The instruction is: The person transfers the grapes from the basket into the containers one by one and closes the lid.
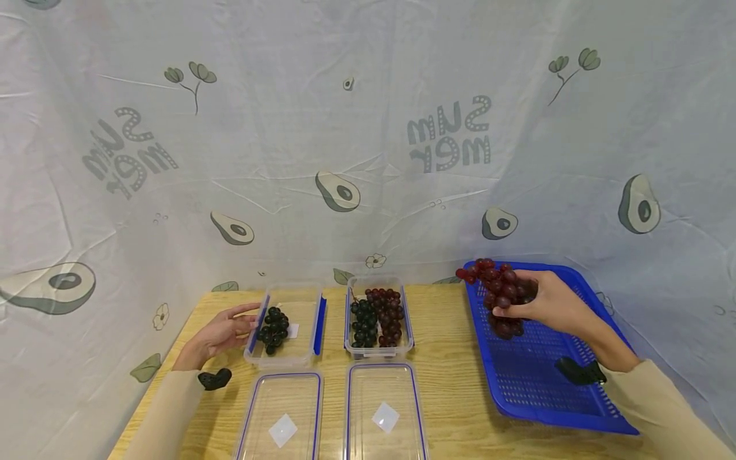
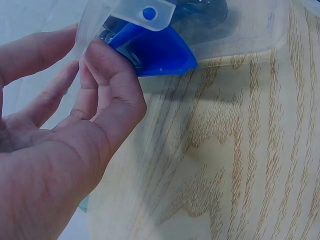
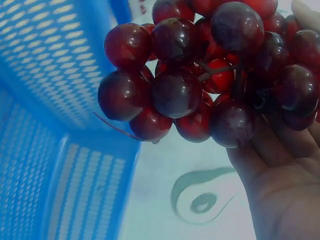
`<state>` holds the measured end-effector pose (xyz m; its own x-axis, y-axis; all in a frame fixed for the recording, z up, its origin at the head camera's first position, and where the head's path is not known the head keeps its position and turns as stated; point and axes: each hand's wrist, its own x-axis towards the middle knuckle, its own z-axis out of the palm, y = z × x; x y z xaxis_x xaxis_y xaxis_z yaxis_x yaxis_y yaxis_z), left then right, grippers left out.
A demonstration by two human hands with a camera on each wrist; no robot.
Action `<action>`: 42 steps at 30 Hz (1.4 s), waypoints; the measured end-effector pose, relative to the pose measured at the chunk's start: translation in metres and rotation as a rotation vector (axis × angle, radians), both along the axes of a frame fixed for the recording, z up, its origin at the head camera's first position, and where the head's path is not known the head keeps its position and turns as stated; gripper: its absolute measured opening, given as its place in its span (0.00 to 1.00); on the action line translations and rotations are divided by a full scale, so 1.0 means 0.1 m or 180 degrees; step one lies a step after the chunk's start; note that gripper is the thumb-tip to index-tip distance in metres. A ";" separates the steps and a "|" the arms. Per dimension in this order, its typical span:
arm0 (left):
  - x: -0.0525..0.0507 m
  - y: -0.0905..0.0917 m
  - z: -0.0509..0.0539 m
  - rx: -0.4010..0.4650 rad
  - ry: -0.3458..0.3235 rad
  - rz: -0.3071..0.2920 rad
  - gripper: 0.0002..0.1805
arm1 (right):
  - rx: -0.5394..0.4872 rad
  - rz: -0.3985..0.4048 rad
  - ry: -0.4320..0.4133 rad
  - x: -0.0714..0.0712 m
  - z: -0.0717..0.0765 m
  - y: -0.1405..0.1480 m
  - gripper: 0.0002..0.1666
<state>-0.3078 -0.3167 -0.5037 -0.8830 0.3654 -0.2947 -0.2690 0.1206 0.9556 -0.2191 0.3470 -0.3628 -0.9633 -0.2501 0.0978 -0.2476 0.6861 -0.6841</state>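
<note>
My right hand (image 1: pixel 546 302) grips a bunch of red grapes (image 1: pixel 506 294) over the blue basket (image 1: pixel 540 409); in the right wrist view the grapes (image 3: pixel 177 92) hang from brown stems, hiding most of my fingertips. At the left, my left hand (image 1: pixel 227 329) holds the side of a clear plastic container (image 1: pixel 305 319), its bent fingers (image 2: pixel 117 80) by a blue latch flap (image 2: pixel 162 52). One bunch of black grapes (image 1: pixel 274 329) lies inside that container. A second clear container (image 1: pixel 379 350) holds black grapes (image 1: pixel 363 322) on its left and red grapes (image 1: pixel 391 313) on its right.
Two clear lids with blue seals lie in front of the containers, a left lid (image 1: pixel 282 396) and a right lid (image 1: pixel 379 390), each bearing a white square. The wooden table (image 1: pixel 443 383) meets a printed cloth backdrop (image 1: pixel 368 128) behind.
</note>
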 end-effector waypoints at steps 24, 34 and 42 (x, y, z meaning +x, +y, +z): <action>-0.05 -0.01 -0.02 -0.0054 0.0035 -0.0005 0.38 | -0.0665 0.0221 0.0190 -0.29 0.14 -0.70 0.31; -0.03 -0.02 -0.07 -0.0071 0.0012 0.0070 0.36 | -0.0967 0.0349 -0.0034 -0.46 0.14 -1.04 0.33; -0.02 -0.03 -0.08 0.0015 0.0057 0.0001 0.37 | -0.1079 0.0576 -0.0080 -0.59 0.11 -1.48 0.32</action>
